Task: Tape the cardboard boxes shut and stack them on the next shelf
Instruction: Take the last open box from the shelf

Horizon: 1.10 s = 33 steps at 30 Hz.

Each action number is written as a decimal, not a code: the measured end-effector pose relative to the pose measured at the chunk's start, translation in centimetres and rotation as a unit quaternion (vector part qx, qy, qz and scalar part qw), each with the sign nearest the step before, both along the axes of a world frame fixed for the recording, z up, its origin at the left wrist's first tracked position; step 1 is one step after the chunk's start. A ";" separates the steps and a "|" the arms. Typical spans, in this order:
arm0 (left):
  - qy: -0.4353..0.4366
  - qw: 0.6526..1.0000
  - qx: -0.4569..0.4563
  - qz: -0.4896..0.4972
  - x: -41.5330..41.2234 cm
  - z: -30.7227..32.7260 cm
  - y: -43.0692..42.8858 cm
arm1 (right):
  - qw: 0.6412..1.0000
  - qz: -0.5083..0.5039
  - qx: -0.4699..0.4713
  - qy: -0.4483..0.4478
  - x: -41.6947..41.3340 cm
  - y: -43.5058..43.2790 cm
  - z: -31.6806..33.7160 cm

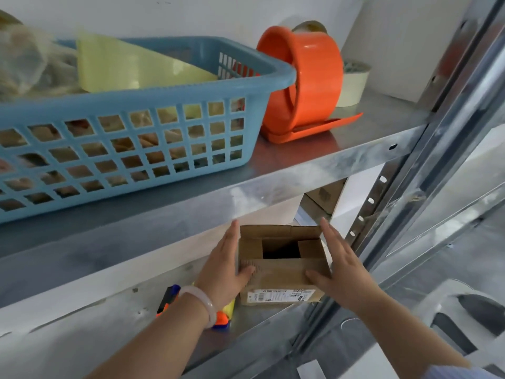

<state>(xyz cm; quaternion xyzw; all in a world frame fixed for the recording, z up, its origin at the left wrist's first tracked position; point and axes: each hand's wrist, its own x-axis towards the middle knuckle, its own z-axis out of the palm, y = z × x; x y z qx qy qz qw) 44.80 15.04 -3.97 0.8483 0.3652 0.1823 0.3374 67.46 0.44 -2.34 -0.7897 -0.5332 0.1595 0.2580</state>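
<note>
A small cardboard box [281, 274] stands on the lower metal shelf [262, 321], its top flaps partly folded in with a dark gap in the middle. A white label is on its near side. My left hand [222, 272] presses flat against the box's left side, thumb on the front flap. My right hand [341, 266] is flat against its right side, thumb on the front flap too. An orange tape dispenser [308, 83] sits on the upper shelf [328, 160], above the box.
A blue plastic basket [136, 149] with bags and yellowish tape fills the upper shelf's left. A pale tape roll [352, 83] stands behind the dispenser. Colourful items [169, 296] lie left of the box. More cardboard boxes [325, 195] sit further back. Shelf uprights [410, 187] rise on the right.
</note>
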 end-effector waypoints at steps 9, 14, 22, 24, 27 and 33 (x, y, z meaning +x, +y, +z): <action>0.023 0.986 0.167 -0.012 -0.6 -0.5 -0.3 | 0.994 0.060 -0.042 -0.081 -0.2 0.1 -1.2; 0.022 0.981 0.189 0.044 -2.3 0.4 -2.2 | 0.994 0.058 -0.060 -0.064 -0.9 0.8 -1.6; -0.140 0.864 -0.319 0.364 -8.0 -3.1 -6.2 | 0.994 0.085 -0.039 -0.063 -2.2 2.4 -2.4; -0.221 0.792 -0.414 0.391 -8.1 -4.0 -6.0 | 0.993 0.103 -0.033 -0.054 -3.0 2.9 -2.6; -0.303 0.775 -0.371 0.412 -9.5 -4.1 -5.1 | 0.986 0.154 -0.018 -0.059 -5.0 3.6 -2.9; -0.256 0.764 -0.320 0.498 -16.2 -4.6 -5.0 | 0.964 0.256 -0.010 -0.076 -9.6 4.9 -2.7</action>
